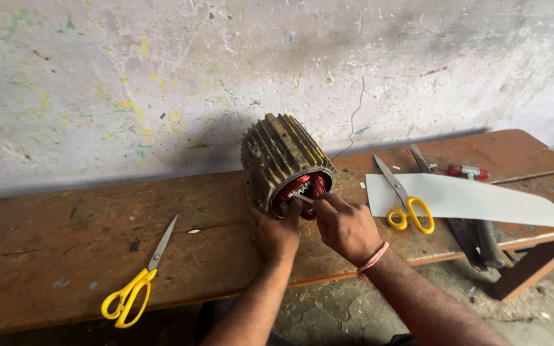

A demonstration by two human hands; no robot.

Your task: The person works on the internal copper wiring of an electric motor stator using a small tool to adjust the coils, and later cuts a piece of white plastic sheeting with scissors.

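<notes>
The motor housing (285,163) is steadied on the bench (65,237) by the left hand (274,234), fingers curled against its rim; a white strip (303,199) is pinched by the right hand (346,225).

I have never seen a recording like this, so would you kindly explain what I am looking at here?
This is one picture from a camera worn on a person's head, looking down at their own bare hands; there is no robot. On a worn wooden bench against a paint-flecked wall lies a ribbed metal motor housing with copper windings inside. The left hand steadies its open end, while the right hand pushes a thin white strip in among the windings. One pair of yellow-handled scissors lies at the left; another pair rests on a white sheet, beside some metal tools.
</notes>
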